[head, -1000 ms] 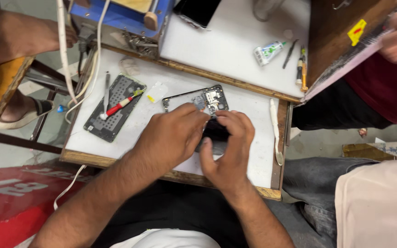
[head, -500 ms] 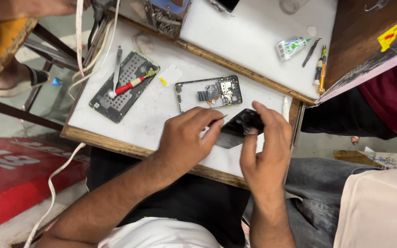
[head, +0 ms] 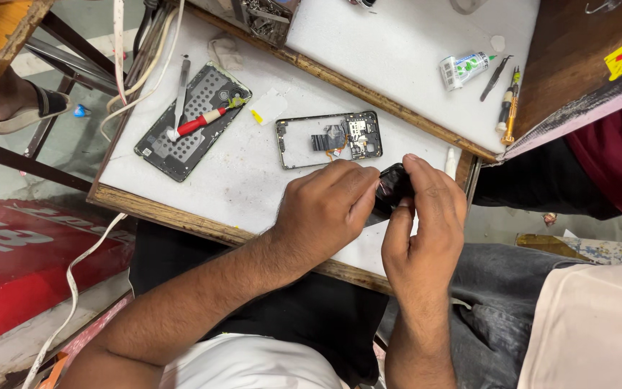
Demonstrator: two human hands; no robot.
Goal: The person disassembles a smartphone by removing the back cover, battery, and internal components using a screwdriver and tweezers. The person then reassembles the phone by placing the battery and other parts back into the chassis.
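While your left hand (head: pixel 323 209) and right hand (head: pixel 424 216) clamp fingers on the black part (head: pixel 391 189), the white tabletop (head: pixel 239 173) carries a frame (head: pixel 329 138) just beyond it, grey floor (head: pixel 80 137) below.

— Where does everything sit on the near table (head: pixel 181 189)?

— At its right edge, the left hand (head: pixel 323 209) and right hand (head: pixel 426 216) close on a small part (head: pixel 391 189) between them. Just behind lies the phone frame (head: pixel 329 138).

— And to the left?

— The back cover (head: pixel 192 119), with a screwdriver (head: pixel 199 122) and tweezers (head: pixel 181 90) lying on it (partly overhanging). Farther back, on the second board (head: pixel 397 43), a glue tube (head: pixel 463 68) lies left of two tools (head: pixel 507 101).
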